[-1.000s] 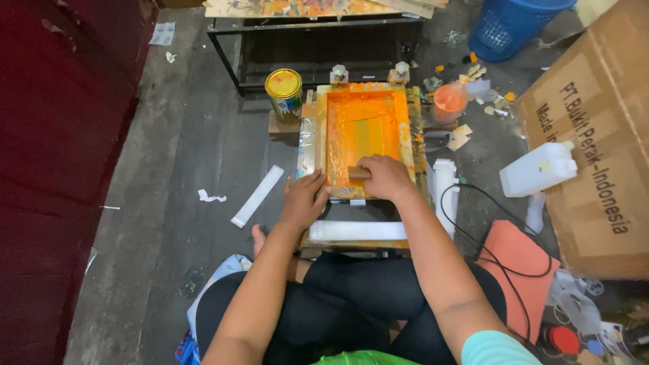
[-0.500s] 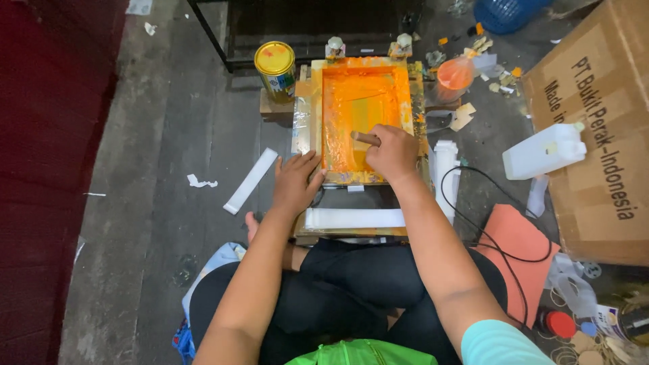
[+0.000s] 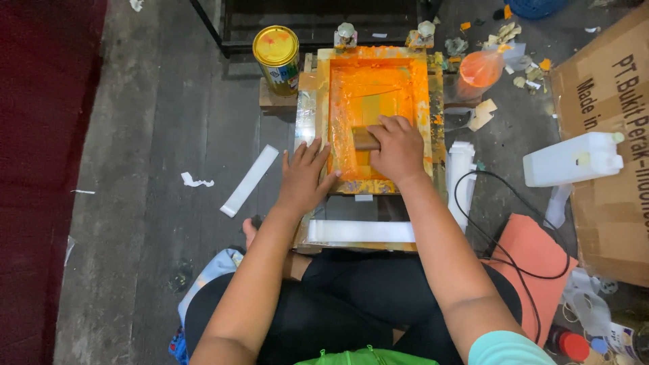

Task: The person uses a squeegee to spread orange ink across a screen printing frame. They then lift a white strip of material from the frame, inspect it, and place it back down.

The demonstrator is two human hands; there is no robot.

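A small printing screen frame (image 3: pixel 324 101), coated in orange ink, lies on a low wooden stand in front of me. My right hand (image 3: pixel 397 149) grips a wooden-handled squeegee (image 3: pixel 363 138) pressed on the orange mesh near the middle of the frame. My left hand (image 3: pixel 303 177) lies flat with fingers spread on the frame's lower left corner. A white strip (image 3: pixel 360 231) rests on the stand just below the frame, close to my knees.
A yellow-lidded tin (image 3: pixel 277 57) stands left of the frame, an orange cup (image 3: pixel 478 71) to the right. A white plastic jug (image 3: pixel 574 159), a cardboard box (image 3: pixel 608 135), a black cable (image 3: pixel 514 223) and an orange mat (image 3: pixel 534 260) fill the right side. A white strip (image 3: pixel 249 180) lies on the floor at left.
My right hand has pushed the squeegee up the screen, from near the frame's lower edge toward its middle. The left hand has stayed on the frame's corner.
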